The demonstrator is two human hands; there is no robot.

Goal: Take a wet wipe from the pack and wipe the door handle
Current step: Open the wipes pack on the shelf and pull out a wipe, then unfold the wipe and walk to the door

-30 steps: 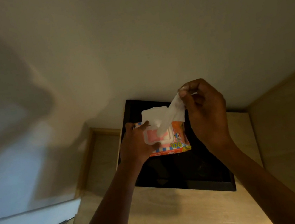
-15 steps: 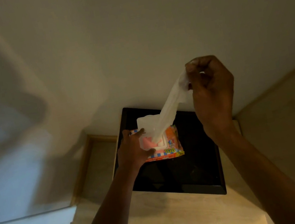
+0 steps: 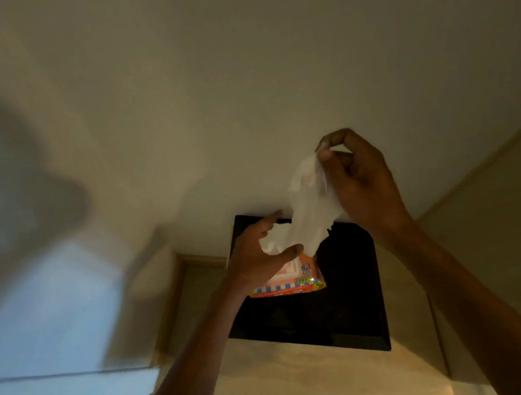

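Head view: the person is lifting a wipe above the pack.
The right hand [image 3: 363, 186] is pinching the top of a crumpled white wet wipe [image 3: 313, 209], which is hanging down beside the left thumb. The left hand [image 3: 258, 250] is hovering, fingers spread and loose, over the orange plastic wipe pack [image 3: 296, 281], which is lying on a glossy black panel [image 3: 351, 303] set in a pale wooden counter [image 3: 284, 381].

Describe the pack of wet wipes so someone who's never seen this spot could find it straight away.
Look to the pale wooden counter against the wall, where a glossy black square panel lies. On the panel's far left part sits the orange plastic wipes pack, with a blue-and-white chequered strip and a white flip lid; nothing else there is colourful.
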